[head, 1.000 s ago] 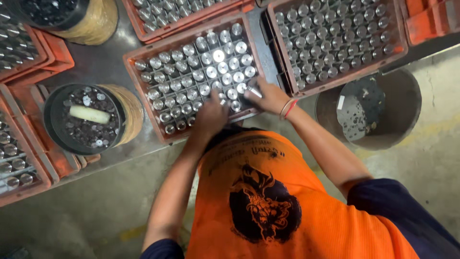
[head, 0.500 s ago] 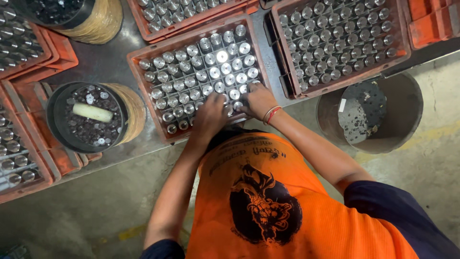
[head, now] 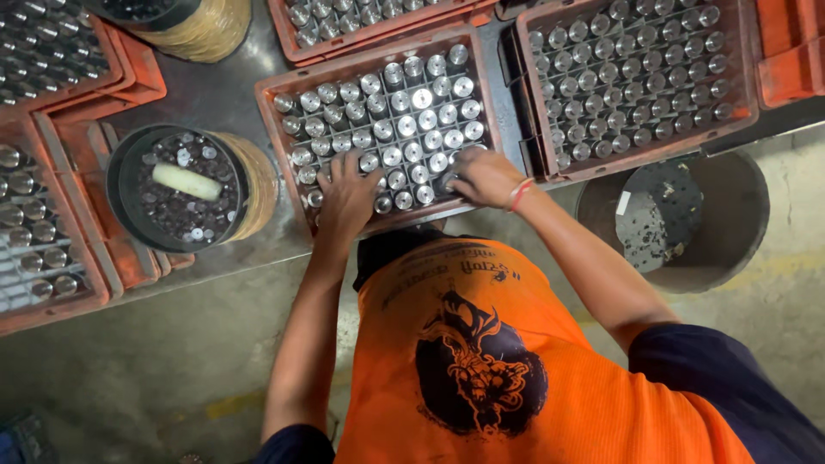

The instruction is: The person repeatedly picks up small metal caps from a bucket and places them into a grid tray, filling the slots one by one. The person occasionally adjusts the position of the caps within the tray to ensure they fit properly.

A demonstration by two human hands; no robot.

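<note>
Hands on crate of metal cylinders

Crate (head: pixel 273 86) sits on the worktop (head: pixel 215 94), right of a round tub (head: pixel 120 185). Left hand (head: pixel 346 196) and right hand (head: pixel 484 176) rest on its near-row cylinders (head: pixel 412 112), fingers (head: pixel 337 167) spread apart, gripping nothing visible.

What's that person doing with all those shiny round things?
A person in an orange shirt leans over a red crate packed with upright shiny metal cylinders in a grid. The left hand and the right hand both rest on the cylinders along the crate's near edge. More full crates sit all around, a round tub of small metal bits stands to the left, and a grey bucket to the right.
</note>
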